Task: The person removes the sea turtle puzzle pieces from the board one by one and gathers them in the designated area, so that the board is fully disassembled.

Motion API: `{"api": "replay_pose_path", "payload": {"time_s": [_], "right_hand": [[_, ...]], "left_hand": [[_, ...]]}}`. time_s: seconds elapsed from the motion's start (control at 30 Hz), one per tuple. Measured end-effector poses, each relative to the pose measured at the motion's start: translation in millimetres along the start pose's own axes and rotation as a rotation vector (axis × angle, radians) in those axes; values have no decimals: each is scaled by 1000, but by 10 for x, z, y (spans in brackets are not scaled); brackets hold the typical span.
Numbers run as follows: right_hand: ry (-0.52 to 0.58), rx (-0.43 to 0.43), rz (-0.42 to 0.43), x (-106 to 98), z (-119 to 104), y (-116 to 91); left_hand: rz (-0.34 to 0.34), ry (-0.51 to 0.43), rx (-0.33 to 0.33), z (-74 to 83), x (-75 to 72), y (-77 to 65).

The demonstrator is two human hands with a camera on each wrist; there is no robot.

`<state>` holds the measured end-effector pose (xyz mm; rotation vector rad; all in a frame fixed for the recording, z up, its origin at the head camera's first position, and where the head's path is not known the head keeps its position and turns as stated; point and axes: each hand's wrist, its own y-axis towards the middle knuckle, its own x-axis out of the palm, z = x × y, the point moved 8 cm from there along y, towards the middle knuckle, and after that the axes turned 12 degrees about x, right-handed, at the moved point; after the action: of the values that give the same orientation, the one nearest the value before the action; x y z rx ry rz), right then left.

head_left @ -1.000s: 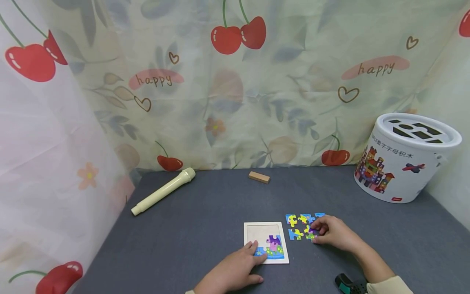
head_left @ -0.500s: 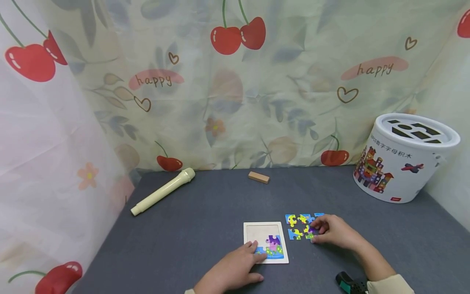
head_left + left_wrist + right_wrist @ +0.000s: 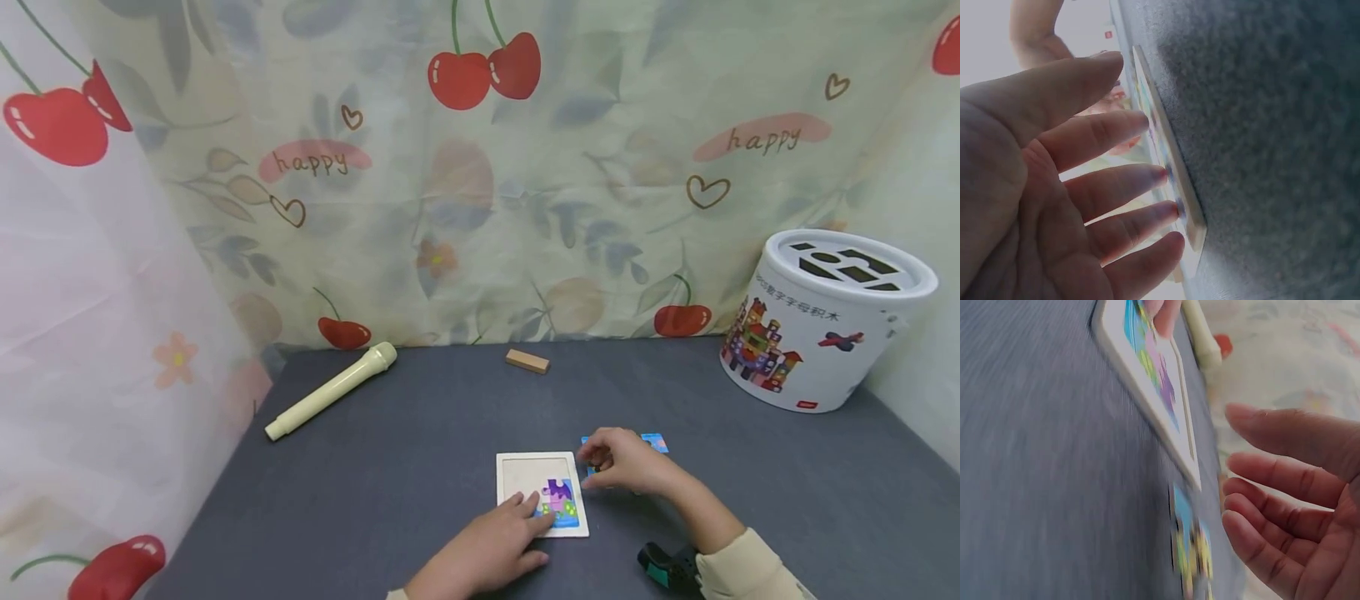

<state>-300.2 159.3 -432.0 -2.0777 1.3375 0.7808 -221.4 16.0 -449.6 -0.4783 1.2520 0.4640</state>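
Note:
My left hand [image 3: 491,542] rests its fingers on the lower part of a pale wooden puzzle tray [image 3: 536,456]; the left wrist view shows them fairly straight, fingertips at the tray. Joined blue, green, pink and purple puzzle pieces [image 3: 564,510] lie in the tray's lower right; the hand covers others. My right hand [image 3: 633,462] hovers by the tray's right edge with loosely curled fingers. Thumb and forefinger stand apart in the right wrist view, nothing visible between them. Beneath and beside it are loose puzzle pieces [image 3: 1182,512], mostly hidden in the head view; one blue piece [image 3: 655,442] shows behind.
A small wooden block [image 3: 527,361] lies at the table's back. A cream toy microphone [image 3: 330,392] lies at back left. A white bucket [image 3: 825,325] with a slotted lid stands at back right. A black-and-teal device [image 3: 667,571] is near the right sleeve.
My right hand has moved left from the right end of the loose pieces to beside the tray. My left hand has shifted slightly right on the tray, covering more of the blue pieces.

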Motion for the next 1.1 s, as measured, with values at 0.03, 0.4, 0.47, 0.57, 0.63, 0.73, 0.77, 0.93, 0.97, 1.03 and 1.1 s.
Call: {"api": "replay_pose_path", "payload": {"time_s": [0.03,0.4,0.47,0.57,0.63,0.73,0.77,0.93,0.97,1.03,1.1], "right_hand": [[-13,-8,-6,32,-32,31],[-30,15,-159,340,-150,192],[-19,25,-167,355,-159,190],[-4,38,-168,359,-176,185],[-2,52,-162,359,-175,187],[-9,67,-153,360,-171,191],[-12,69,-152,362,-167,194],[-22,67,-148,371,-156,198],[-24,66,-146,372,-154,198],[-28,63,-143,373,-149,200],[-32,61,-141,375,-144,201]], "left_hand": [[-10,-9,-4,-4,12,6],[-1,15,4,-10,50,11],[-3,21,5,-11,54,14],[-2,33,0,-9,58,15],[-5,31,-9,-11,63,18],[-24,13,-28,-18,76,23],[-27,11,-31,-20,79,25],[-39,24,-25,-21,84,24],[-45,29,-20,-19,88,26],[-56,42,-6,-11,94,28],[-66,48,3,-4,102,31]]}}
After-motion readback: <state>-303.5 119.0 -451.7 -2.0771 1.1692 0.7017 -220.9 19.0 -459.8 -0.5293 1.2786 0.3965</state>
